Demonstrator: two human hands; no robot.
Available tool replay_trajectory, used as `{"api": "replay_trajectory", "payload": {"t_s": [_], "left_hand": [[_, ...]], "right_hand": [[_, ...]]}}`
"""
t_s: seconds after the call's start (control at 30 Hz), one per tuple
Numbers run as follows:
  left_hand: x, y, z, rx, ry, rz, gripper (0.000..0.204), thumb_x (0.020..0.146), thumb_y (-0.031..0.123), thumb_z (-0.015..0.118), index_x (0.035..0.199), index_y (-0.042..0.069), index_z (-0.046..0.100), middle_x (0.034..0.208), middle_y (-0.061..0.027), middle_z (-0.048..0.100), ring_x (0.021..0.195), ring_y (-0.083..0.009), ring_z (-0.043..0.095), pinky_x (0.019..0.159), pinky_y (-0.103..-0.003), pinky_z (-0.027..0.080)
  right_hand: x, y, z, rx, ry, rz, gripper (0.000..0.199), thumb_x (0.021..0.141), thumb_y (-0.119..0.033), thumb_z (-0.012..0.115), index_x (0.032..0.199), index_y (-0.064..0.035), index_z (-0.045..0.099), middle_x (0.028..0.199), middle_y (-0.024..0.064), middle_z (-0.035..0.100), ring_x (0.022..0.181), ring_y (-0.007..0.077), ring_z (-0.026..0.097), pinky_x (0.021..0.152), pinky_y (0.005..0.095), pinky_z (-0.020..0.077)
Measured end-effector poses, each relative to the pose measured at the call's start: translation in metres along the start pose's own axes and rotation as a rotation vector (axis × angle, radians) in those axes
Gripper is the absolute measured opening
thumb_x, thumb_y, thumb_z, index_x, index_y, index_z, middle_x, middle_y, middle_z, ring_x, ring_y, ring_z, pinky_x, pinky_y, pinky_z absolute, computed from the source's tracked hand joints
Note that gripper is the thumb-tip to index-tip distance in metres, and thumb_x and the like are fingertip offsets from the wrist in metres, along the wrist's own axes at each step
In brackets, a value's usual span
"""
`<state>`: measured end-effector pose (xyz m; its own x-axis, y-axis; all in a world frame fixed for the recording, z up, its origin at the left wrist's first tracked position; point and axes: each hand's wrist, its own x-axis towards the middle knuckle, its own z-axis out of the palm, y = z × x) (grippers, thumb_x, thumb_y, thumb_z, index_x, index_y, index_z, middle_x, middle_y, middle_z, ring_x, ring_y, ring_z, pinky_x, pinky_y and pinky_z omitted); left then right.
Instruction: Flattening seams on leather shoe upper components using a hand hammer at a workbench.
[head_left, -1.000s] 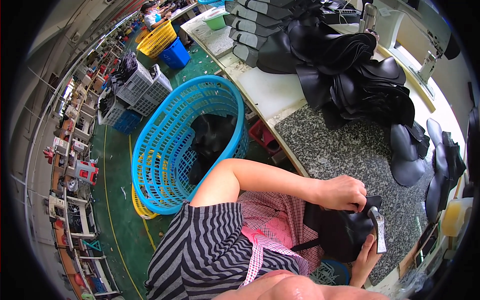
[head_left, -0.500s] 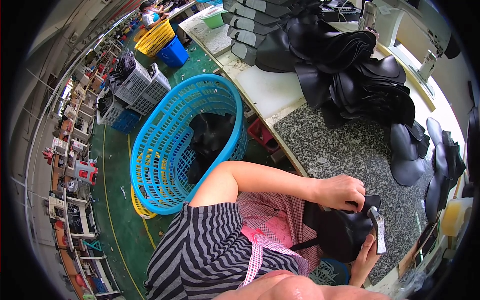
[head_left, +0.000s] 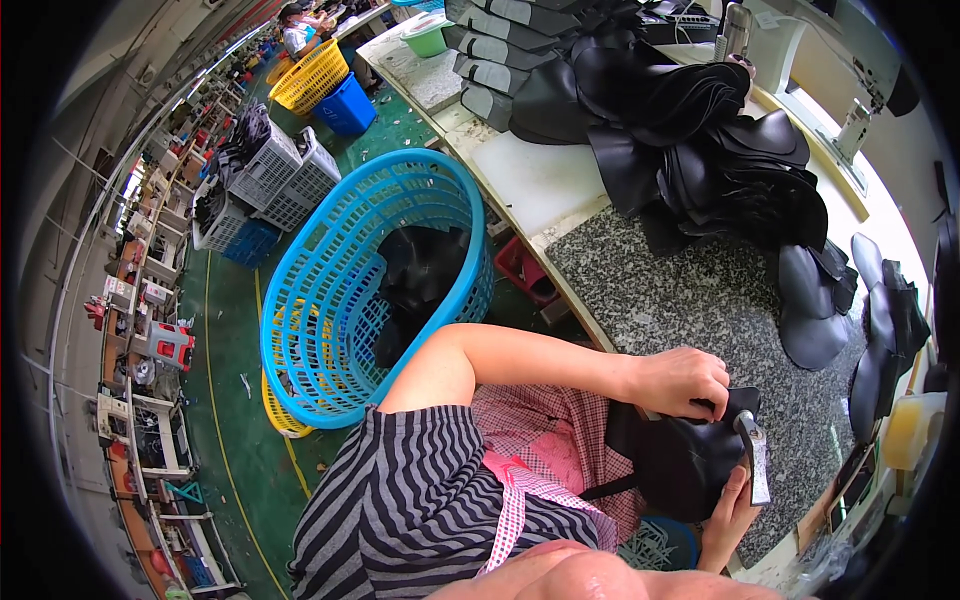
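Note:
A black leather shoe upper (head_left: 684, 466) is held at the near edge of the speckled stone slab (head_left: 690, 310), partly over my lap. My left hand (head_left: 684, 386) reaches across from the left, its fingers curled down and pinching the top edge of the leather. Lower down, my right hand (head_left: 730, 518) is closed at the leather's right side, with its palm and some fingers hidden. A metal tool like a hammer head (head_left: 758, 462) stands out just above the right fingers, beside the leather. Its handle is out of sight.
Black leather pieces (head_left: 700, 150) are heaped at the back of the table. More uppers (head_left: 812, 310) lie on the right. A blue plastic basket (head_left: 290, 350) holding black pieces stands on the left. A yellow sponge-like block (head_left: 912, 433) sits at the right edge. A co-worker (head_left: 298, 32) sits far back.

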<state>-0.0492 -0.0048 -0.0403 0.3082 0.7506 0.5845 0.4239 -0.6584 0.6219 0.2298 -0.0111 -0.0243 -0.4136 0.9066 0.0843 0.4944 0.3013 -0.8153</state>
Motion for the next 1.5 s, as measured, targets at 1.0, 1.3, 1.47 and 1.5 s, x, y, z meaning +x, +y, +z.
{"api": "replay_trajectory", "payload": {"t_s": [1.0, 1.3, 1.47, 1.5], "left_hand": [[0.003, 0.000, -0.005, -0.086, -0.063, -0.080, 0.017, 0.075, 0.017, 0.081, 0.085, 0.012, 0.068, 0.083, -0.0029, 0.064, 0.087, -0.0268, 0.063, 0.074, -0.041, 0.052], [0.005, 0.003, -0.005, -0.088, -0.086, -0.096, 0.014, 0.077, 0.011, 0.078, 0.088, 0.009, 0.070, 0.084, -0.0057, 0.064, 0.086, -0.0273, 0.063, 0.078, -0.040, 0.052], [0.005, 0.006, -0.007, -0.048, -0.102, -0.081, 0.012, 0.080, 0.009, 0.077, 0.090, 0.009, 0.071, 0.086, -0.0039, 0.066, 0.085, -0.0246, 0.063, 0.079, -0.037, 0.052], [0.005, 0.007, -0.007, -0.055, -0.105, -0.087, 0.012, 0.081, 0.010, 0.077, 0.090, 0.009, 0.071, 0.086, -0.0039, 0.067, 0.085, -0.0244, 0.063, 0.079, -0.037, 0.052]], "right_hand": [[0.009, -0.024, -0.002, 0.027, -0.013, -0.016, 0.029, 0.105, -0.023, 0.054, 0.090, 0.0013, 0.049, 0.062, 0.0036, 0.035, 0.056, 0.0129, 0.032, 0.050, 0.0356, 0.0247], [0.010, -0.038, -0.009, -0.059, -0.039, 0.034, 0.029, 0.101, -0.022, 0.059, 0.084, -0.0015, 0.047, 0.056, 0.0147, 0.045, 0.048, 0.0314, 0.052, 0.050, 0.0397, 0.0356], [0.009, -0.041, -0.008, -0.080, -0.031, -0.023, 0.029, 0.101, -0.022, 0.057, 0.083, -0.0008, 0.049, 0.056, 0.0172, 0.045, 0.048, 0.0365, 0.053, 0.048, 0.0429, 0.0352], [0.009, -0.042, -0.009, -0.081, -0.035, -0.016, 0.029, 0.101, -0.022, 0.057, 0.083, -0.0004, 0.049, 0.056, 0.0177, 0.045, 0.049, 0.0372, 0.053, 0.048, 0.0433, 0.0349]]}}
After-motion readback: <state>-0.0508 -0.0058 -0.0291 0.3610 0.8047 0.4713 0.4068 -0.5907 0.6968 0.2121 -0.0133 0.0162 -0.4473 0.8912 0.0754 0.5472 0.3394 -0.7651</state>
